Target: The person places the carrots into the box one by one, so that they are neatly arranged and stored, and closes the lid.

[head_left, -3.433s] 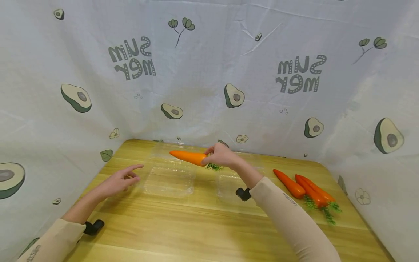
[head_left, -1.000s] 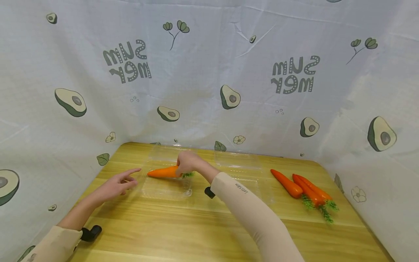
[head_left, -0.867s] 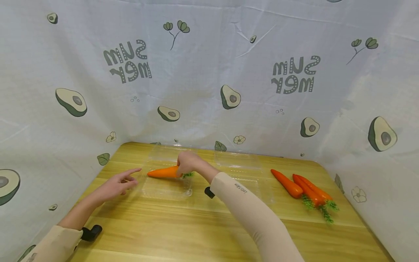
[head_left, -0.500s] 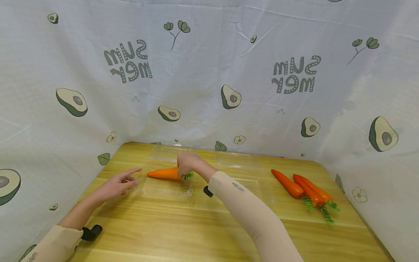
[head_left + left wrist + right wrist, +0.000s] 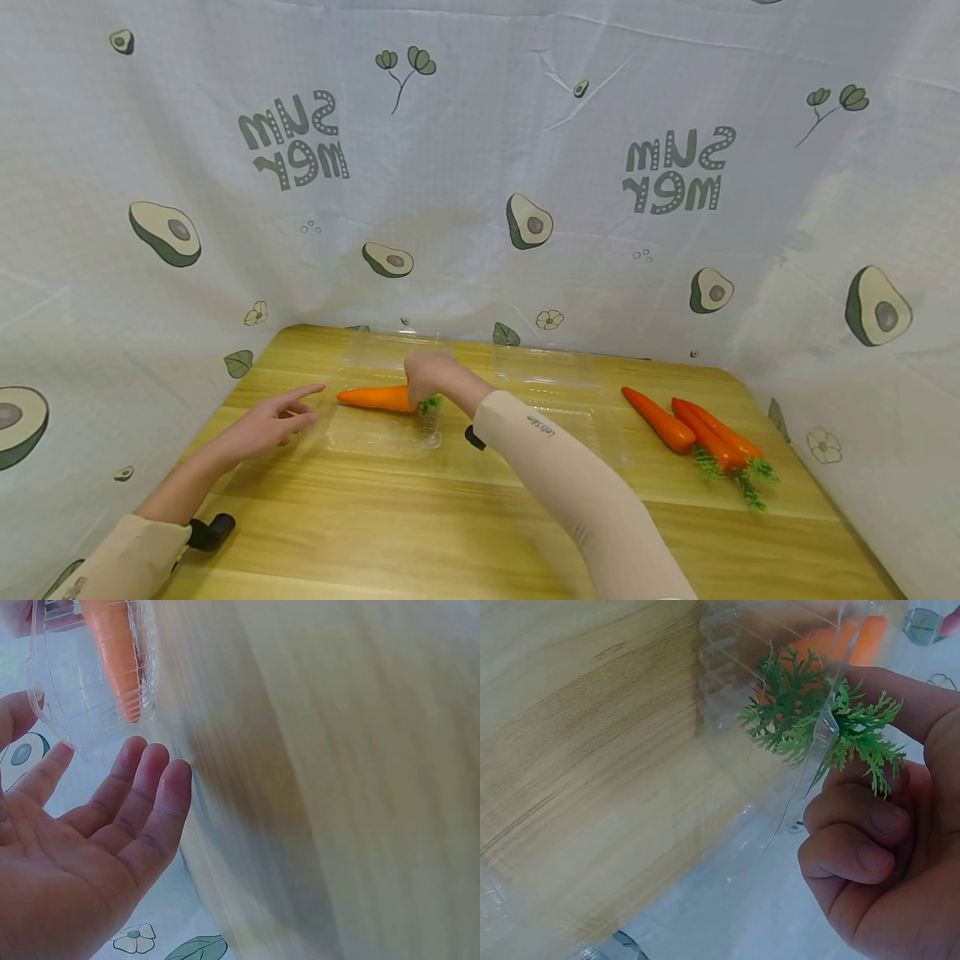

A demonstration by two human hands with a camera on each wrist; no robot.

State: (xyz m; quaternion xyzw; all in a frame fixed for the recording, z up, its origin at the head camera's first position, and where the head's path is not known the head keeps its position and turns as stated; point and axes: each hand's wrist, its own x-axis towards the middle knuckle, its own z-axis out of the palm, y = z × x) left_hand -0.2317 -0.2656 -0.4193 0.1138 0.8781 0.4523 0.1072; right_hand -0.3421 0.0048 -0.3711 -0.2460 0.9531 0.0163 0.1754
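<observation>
An orange carrot [image 5: 373, 398] with a green leafy top [image 5: 802, 712] lies inside the left clear plastic container [image 5: 378, 437], its tip pointing left. My right hand [image 5: 431, 375] reaches into the container and grips the carrot's thick end. In the right wrist view the index finger stretches behind the leaves while the other visible fingers curl; the thumb is hidden. Just left of the container, my left hand [image 5: 273, 421] holds nothing, its fingers relaxed and partly spread. Seen from the left wrist, its fingertips [image 5: 176, 780] are close to the container's wall [image 5: 56, 724].
A second clear container [image 5: 573, 425], partly behind the right forearm, stands to the right, its lid raised at the back. Three more carrots [image 5: 660, 421] lie at the right of the wooden table [image 5: 360, 525]. A white printed cloth [image 5: 465, 167] hangs behind and at the sides.
The right hand has carried the carrot left and down from above the gap between the containers into the left one. Lately it shifts only slightly, and more of the leaves show. The left hand stays put.
</observation>
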